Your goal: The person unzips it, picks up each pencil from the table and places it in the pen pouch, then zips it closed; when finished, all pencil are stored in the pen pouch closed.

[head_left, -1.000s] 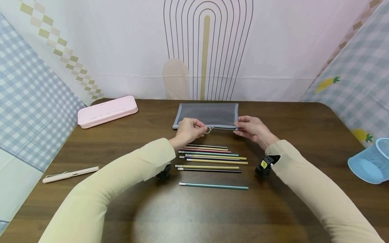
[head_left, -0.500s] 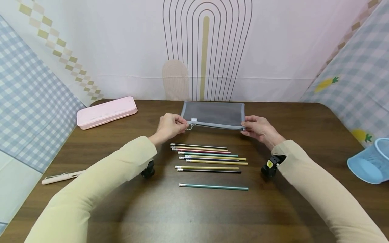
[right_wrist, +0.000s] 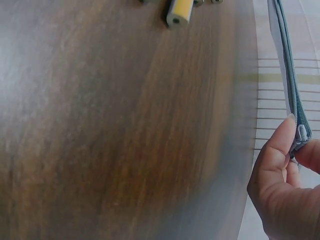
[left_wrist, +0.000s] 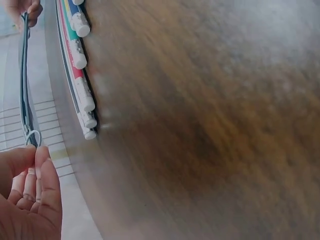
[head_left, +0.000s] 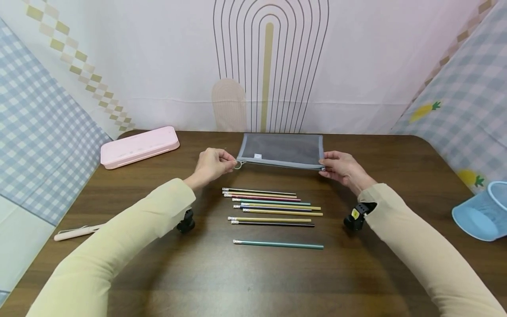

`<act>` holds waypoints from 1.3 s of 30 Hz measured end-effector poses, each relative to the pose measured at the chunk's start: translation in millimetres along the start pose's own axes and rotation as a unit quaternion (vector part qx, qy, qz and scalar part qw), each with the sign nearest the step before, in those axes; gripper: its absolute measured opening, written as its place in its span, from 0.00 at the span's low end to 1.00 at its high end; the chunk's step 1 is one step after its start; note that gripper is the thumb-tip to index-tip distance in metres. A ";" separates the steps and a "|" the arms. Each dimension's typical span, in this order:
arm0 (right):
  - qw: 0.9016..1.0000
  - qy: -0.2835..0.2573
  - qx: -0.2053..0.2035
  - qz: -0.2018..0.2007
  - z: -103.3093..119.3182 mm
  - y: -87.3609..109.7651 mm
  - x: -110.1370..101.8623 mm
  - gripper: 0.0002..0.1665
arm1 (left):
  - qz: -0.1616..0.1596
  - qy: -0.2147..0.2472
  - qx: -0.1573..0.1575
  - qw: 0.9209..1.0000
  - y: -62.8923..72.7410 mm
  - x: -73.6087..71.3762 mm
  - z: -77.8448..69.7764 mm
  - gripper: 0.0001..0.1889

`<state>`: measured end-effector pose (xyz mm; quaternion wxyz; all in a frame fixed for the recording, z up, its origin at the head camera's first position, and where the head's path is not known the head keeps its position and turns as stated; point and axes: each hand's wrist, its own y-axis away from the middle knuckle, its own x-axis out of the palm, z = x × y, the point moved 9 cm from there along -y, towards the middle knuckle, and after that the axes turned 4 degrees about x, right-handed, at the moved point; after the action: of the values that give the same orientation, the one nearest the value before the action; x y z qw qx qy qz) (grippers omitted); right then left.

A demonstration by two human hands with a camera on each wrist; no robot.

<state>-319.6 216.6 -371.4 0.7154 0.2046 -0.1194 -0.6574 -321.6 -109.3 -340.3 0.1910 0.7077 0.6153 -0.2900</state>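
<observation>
A grey mesh zipper pouch (head_left: 283, 148) with pale blue-grey edging lies at the back of the table, its zipper edge facing me and slightly raised. My left hand (head_left: 211, 166) pinches the ring pull (head_left: 238, 165) at the pouch's left front corner, between thumb and index finger. At the opposite front corner, my right hand (head_left: 343, 169) grips the zipper's end. In the right wrist view, thumb and fingers hold the zipper tape (right_wrist: 292, 85) close to its end piece. Several pencils (head_left: 277, 211) with white erasers lie in a loose row in front of the pouch.
A teal pencil (head_left: 278, 244) lies apart, nearer me. The pink case (head_left: 140, 147) sits at the back left, and a white pen (head_left: 77, 232) lies partly behind my left sleeve. A blue mesh cup (head_left: 481, 213) stands at the right edge. Fabric hangs behind the table (head_left: 253, 281).
My left hand has drawn the ring pull leftward along the zipper to the left corner. The pouch and my right hand have shifted a little to the right. The pencils have stayed put.
</observation>
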 end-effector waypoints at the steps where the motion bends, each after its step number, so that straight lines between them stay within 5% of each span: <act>1: 1.000 0.000 0.000 -0.001 -0.4 -0.4 -1.0 0.11 | 0.001 -0.003 0.002 1.000 0.2 -0.1 0.1 0.06; 23: 1.000 0.004 0.013 -0.008 -4.4 -2.6 -14.5 0.08 | 0.006 -0.041 0.043 0.998 -0.4 -3.6 0.0 0.06; 34: 1.000 0.014 0.001 -0.007 -2.7 0.6 -8.0 0.10 | 0.075 -0.066 0.005 0.995 -0.4 11.0 15.0 0.07; 39: 1.000 0.003 -0.004 0.001 -2.9 0.5 -4.0 0.10 | 0.086 -0.025 -0.017 0.996 -6.2 17.4 15.1 0.15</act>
<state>-318.3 221.0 -373.3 0.7173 0.2037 -0.1147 -0.6564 -329.1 -104.4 -362.4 0.2423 0.7476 0.5516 -0.2795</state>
